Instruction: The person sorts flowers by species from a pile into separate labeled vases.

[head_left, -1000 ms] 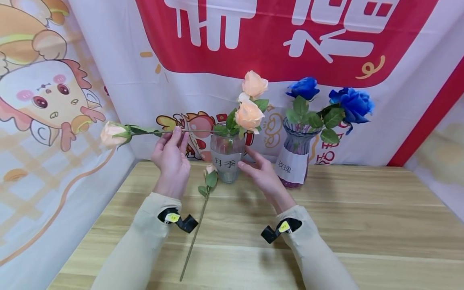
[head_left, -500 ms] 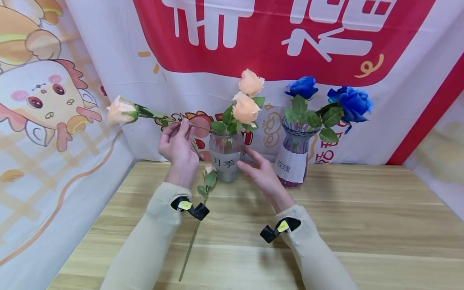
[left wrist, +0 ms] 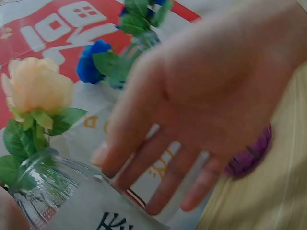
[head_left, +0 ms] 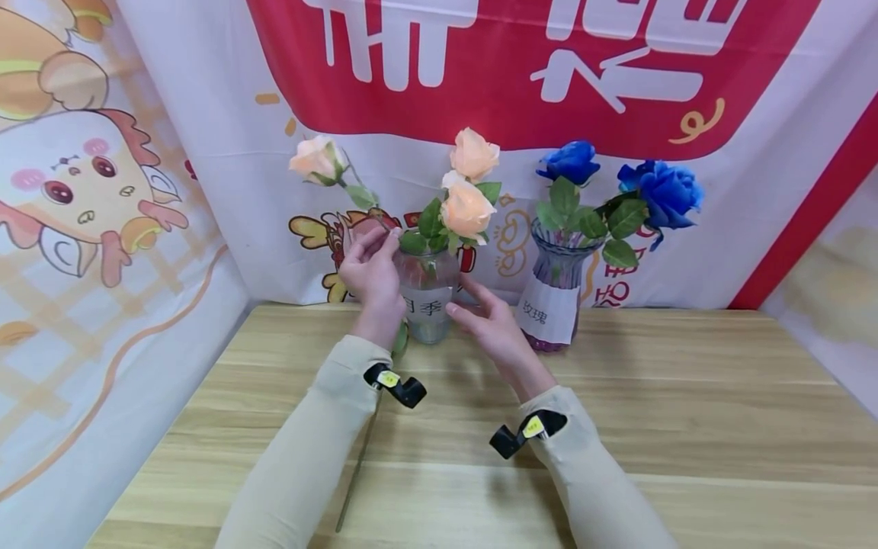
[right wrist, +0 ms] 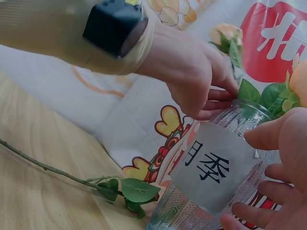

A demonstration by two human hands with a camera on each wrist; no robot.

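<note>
My left hand (head_left: 373, 278) pinches the stem of a peach rose (head_left: 318, 158) right at the mouth of a clear glass vase (head_left: 430, 332). The rose tilts to the left with its bloom up; its lower stem is hidden behind the hand. Two peach roses (head_left: 468, 204) stand in this vase, which bears a white paper label (right wrist: 211, 167). Against the vase's right side rests my right hand (head_left: 501, 339), thumb toward the front and fingers nearly straight and spread. Another rose lies on the table, its stem (head_left: 355, 480) showing beside my left forearm and its bloom hidden.
Right of my right hand stands a second vase (head_left: 565, 274), bluish above and purple at the base, with a paper label and two blue roses (head_left: 661, 194). Behind the wooden table (head_left: 686, 427) hangs a printed cloth (head_left: 226, 99), close to both vases.
My left hand has moved right to the vase mouth, and its rose has swung from lying nearly level to standing tilted with the bloom raised. My right hand has stayed at the vase.
</note>
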